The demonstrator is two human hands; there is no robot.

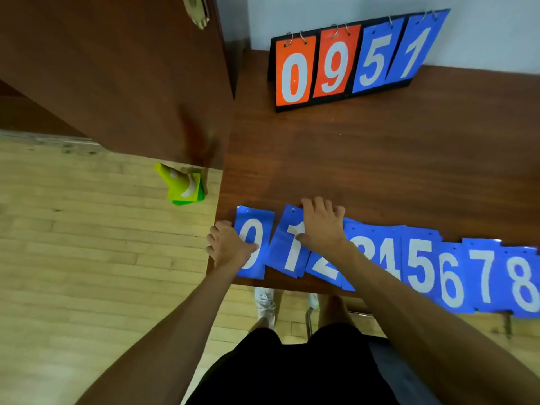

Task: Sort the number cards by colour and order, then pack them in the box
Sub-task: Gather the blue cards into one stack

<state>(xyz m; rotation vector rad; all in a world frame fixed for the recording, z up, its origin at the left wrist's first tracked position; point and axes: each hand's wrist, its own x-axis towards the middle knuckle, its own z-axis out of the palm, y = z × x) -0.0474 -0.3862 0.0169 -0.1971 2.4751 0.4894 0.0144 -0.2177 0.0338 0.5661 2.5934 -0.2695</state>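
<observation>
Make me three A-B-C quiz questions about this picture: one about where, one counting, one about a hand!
1. Where does the scoreboard stand?
A) on the floor
B) at the back of the table
C) in a box

2. How many orange cards does it show?
A) one
B) two
C) four

3. How does the right hand lie on the 1 card?
A) flat, fingers spread
B) in a fist
C) pinching a corner

Answers: B, it stands on the table by the wall; B, only 0 and 9 are orange; A, its straight fingers press the card.
</observation>
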